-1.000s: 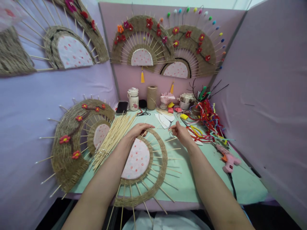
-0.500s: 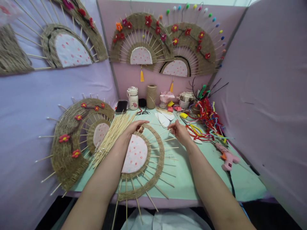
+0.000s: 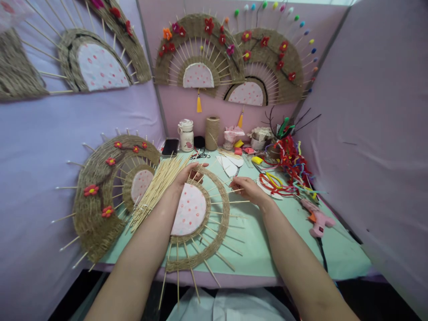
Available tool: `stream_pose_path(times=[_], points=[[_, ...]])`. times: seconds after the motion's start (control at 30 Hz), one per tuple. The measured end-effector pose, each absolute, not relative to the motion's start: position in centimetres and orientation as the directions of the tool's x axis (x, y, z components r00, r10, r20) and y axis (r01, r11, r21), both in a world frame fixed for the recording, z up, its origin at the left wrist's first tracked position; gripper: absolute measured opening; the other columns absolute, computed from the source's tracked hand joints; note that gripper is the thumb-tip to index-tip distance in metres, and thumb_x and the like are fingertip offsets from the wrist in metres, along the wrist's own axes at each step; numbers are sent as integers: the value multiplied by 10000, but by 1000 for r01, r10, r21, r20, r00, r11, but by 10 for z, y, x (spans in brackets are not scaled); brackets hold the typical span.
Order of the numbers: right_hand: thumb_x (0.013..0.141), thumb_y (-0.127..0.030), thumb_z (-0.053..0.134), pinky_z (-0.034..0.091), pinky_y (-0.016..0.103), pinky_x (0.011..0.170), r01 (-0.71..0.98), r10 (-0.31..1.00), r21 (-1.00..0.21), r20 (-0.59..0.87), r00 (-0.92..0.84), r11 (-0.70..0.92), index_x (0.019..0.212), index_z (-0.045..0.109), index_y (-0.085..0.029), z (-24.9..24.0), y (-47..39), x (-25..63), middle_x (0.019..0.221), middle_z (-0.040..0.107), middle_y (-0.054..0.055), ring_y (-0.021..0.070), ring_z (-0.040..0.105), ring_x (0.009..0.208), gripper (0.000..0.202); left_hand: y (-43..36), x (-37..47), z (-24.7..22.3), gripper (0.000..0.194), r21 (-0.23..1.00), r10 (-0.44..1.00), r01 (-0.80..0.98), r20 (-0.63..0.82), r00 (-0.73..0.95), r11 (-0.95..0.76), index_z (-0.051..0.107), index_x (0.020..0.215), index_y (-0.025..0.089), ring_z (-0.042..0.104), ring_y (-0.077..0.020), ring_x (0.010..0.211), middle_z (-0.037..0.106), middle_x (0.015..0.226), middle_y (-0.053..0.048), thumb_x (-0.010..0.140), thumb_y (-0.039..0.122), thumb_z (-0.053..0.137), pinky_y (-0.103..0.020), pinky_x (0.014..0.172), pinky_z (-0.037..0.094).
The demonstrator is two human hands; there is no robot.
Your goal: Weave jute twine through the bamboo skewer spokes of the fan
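Note:
A half-round woven fan (image 3: 224, 223) of twine and thin sticks is tilted over the table's front, its straight side toward the left. A white, pink-dotted half disc (image 3: 189, 209) forms its centre. At its upper end, my left hand (image 3: 194, 173) is closed on the woven band, some fingers hidden behind it. My right hand (image 3: 245, 188) is at the upper right outside the band, fingers pinched by the stick ends. Whether they hold twine or a stick tip is too small to tell. Beside my left forearm lies a bundle of sticks (image 3: 160, 187).
A finished fan with red flowers (image 3: 96, 200) leans at the left. Along the back stand a white bottle (image 3: 186, 136), a twine spool (image 3: 211, 133) and a phone (image 3: 170, 147). Coloured pipe cleaners (image 3: 290, 160) and a pink glue gun (image 3: 317, 218) lie at the right.
My right hand has moved slightly down and left, closer to the band, its fingers now over the stick ends. The fan has shifted a little upward in view, and my left hand keeps its hold.

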State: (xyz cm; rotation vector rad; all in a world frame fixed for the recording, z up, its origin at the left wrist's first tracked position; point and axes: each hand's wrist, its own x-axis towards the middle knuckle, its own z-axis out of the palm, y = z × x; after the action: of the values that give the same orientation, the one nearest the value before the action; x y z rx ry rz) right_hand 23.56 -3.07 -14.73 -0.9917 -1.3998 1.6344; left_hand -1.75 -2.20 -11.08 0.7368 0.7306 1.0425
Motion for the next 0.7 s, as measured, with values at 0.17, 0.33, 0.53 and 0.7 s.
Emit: stream_pose_path(times=[0.17, 0.33, 0.53, 0.7], points=[[724, -551, 641, 244, 256, 502, -81, 914, -991, -67, -400, -108, 663, 689, -149, -142, -33, 235, 497, 439, -26, 92, 371, 493, 409, -26, -19, -111, 329, 783, 916, -516, -164, 365, 346, 670, 1053, 133, 587, -121, 601, 630, 667, -28, 732, 184, 619, -261, 622, 485], [729, -622, 602, 280, 262, 516, -107, 914, -988, -58, -401, -110, 645, 671, -162, -144, -30, 236, 499, 439, -21, 99, 378, 493, 472, -28, -18, -114, 431, 762, 894, -527, -150, 422, 377, 588, 1203, 167, 658, -230, 981, 704, 1016, -99, 773, 171, 574, -429, 921, 464], [713, -721, 558, 296, 266, 525, -140, 888, -985, -26, -458, -101, 684, 692, -159, -147, -27, 239, 551, 461, -4, 105, 388, 518, 578, -30, -18, -115, 279, 738, 867, -569, -46, 495, 364, 600, 1108, 176, 603, -299, 1122, 662, 1174, -129, 844, 229, 529, -527, 952, 427], [694, -755, 548, 332, 266, 545, -159, 894, -979, -41, -445, -124, 730, 706, -148, -142, -31, 240, 595, 481, 6, 107, 414, 548, 628, -27, -23, -114, 221, 732, 871, -581, -34, 489, 355, 598, 1051, 158, 591, -327, 1133, 655, 1176, -159, 863, 238, 516, -552, 912, 445]])
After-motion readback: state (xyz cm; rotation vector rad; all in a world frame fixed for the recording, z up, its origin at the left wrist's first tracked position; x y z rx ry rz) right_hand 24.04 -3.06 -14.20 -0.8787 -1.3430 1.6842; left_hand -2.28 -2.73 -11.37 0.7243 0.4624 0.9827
